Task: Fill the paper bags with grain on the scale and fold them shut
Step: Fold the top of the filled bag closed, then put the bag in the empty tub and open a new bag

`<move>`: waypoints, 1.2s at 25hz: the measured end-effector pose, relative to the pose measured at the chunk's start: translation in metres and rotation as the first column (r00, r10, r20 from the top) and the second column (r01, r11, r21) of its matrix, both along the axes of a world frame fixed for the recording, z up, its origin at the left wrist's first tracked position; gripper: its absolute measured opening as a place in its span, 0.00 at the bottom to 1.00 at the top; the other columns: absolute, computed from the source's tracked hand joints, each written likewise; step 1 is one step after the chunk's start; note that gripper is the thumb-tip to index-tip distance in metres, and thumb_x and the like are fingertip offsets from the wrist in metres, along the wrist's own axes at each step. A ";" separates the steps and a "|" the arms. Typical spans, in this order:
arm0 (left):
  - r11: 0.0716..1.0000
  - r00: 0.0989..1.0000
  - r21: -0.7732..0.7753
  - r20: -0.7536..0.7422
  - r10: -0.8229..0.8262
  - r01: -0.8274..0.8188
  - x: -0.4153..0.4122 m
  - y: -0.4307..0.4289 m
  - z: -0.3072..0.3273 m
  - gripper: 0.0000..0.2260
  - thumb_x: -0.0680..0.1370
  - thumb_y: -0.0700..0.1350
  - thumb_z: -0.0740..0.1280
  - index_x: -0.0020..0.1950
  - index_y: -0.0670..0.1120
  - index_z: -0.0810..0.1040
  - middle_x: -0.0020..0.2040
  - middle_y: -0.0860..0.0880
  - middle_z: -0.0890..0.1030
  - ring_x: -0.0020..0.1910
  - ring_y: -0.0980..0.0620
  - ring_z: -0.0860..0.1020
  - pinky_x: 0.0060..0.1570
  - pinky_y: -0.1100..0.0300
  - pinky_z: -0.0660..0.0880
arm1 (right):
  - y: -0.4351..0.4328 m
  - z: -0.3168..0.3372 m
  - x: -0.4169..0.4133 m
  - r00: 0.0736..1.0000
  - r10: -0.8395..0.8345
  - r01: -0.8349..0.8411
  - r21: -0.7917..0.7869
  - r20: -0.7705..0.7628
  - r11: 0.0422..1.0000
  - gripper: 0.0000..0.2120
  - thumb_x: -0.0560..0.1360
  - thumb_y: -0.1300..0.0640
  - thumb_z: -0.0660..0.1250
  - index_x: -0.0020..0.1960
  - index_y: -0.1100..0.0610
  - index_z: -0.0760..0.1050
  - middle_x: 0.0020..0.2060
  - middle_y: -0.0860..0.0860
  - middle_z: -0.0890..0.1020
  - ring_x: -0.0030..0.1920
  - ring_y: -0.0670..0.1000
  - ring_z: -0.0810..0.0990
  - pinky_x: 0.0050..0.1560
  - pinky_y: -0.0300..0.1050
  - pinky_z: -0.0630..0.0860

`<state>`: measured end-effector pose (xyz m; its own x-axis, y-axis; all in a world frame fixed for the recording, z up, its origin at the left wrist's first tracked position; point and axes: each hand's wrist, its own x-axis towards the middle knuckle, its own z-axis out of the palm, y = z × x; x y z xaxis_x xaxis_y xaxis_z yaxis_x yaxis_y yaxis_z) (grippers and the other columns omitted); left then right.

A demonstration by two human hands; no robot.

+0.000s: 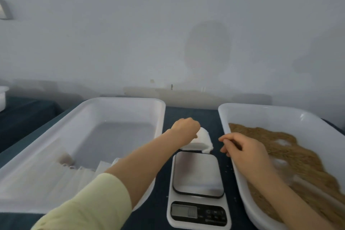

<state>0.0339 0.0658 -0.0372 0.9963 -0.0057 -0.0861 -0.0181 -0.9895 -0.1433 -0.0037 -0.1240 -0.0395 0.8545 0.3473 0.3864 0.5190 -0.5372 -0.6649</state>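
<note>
The fingers of the left hand (184, 127) are curled down over the top of a white paper bag (202, 143), which is gripped from above, so that only the knuckles are seen and the fingertips are hidden behind the paper. The bag is held just beyond the far edge of the scale (197, 173), at or slightly over its rim; whether it touches the platform cannot be told. It is judged to be held by its mouth so that it can be stood on the platform and kept open for filling. To the right of these fingers, well apart from the bag, the right hand (246, 149) is held over the inner rim of the grain tray (224, 115), its fingers (229, 137) loosely bent with thumb and forefinger close together; whether any grain is pinched between them cannot be told. The hand is probably kept there because the grain (298, 155) lies directly behind it, ready to be scooped. Below the bag-holding fingers the steel platform is bare, and the display (183, 211) is too blurred to be read. To their left a second white tray (130, 100) is set, with flat paper bags (82, 173) stacked at its near end, under the pale sleeve (89, 201). Everything is laid on a dark blue cloth (190, 113).
</note>
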 end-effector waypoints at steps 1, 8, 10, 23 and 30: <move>0.999 0.996 -0.015 -0.082 0.040 -0.041 0.008 -0.003 -0.006 0.11 0.80 0.43 0.63 0.59 0.39 0.75 0.57 0.42 0.78 0.54 0.41 0.77 0.50 0.53 0.71 | 0.000 -0.001 0.000 1.000 0.007 -0.007 0.002 0.001 1.000 0.07 0.76 0.60 0.64 0.47 0.50 0.80 0.32 0.42 0.81 0.38 0.35 0.78 0.37 0.27 0.72; 0.987 0.961 -0.037 -0.237 0.145 -0.158 0.021 -0.009 -0.019 0.13 0.79 0.38 0.59 0.63 0.40 0.73 0.59 0.41 0.75 0.56 0.40 0.74 0.55 0.51 0.69 | 0.002 -0.001 0.000 0.999 0.039 -0.039 0.038 0.000 0.999 0.08 0.77 0.59 0.63 0.47 0.48 0.79 0.32 0.40 0.80 0.38 0.33 0.77 0.38 0.26 0.72; 0.999 0.993 -0.031 -0.117 0.034 -0.037 0.017 0.002 -0.021 0.05 0.77 0.35 0.59 0.46 0.40 0.74 0.45 0.43 0.75 0.40 0.45 0.73 0.40 0.55 0.69 | 0.003 0.000 0.000 0.999 0.042 -0.042 0.047 -0.009 0.998 0.08 0.77 0.59 0.64 0.47 0.49 0.79 0.32 0.41 0.81 0.37 0.33 0.78 0.38 0.25 0.72; 0.107 0.729 -0.982 -0.040 0.683 -0.154 0.024 0.017 0.012 0.15 0.79 0.34 0.57 0.66 0.35 0.68 0.50 0.39 0.76 0.37 0.50 0.76 0.39 0.56 0.81 | 0.003 0.000 -0.001 0.998 0.031 -0.029 0.040 -0.050 0.999 0.08 0.77 0.58 0.63 0.48 0.50 0.80 0.32 0.41 0.81 0.37 0.35 0.78 0.36 0.28 0.73; -0.540 0.863 -0.834 -0.185 0.470 0.115 -0.070 -0.054 0.035 0.09 0.79 0.35 0.57 0.56 0.41 0.74 0.46 0.40 0.83 0.39 0.43 0.84 0.42 0.51 0.82 | 0.004 0.007 -0.001 0.988 -0.016 0.045 0.192 -0.151 0.980 0.12 0.80 0.52 0.56 0.48 0.52 0.78 0.36 0.45 0.82 0.35 0.40 0.80 0.39 0.35 0.75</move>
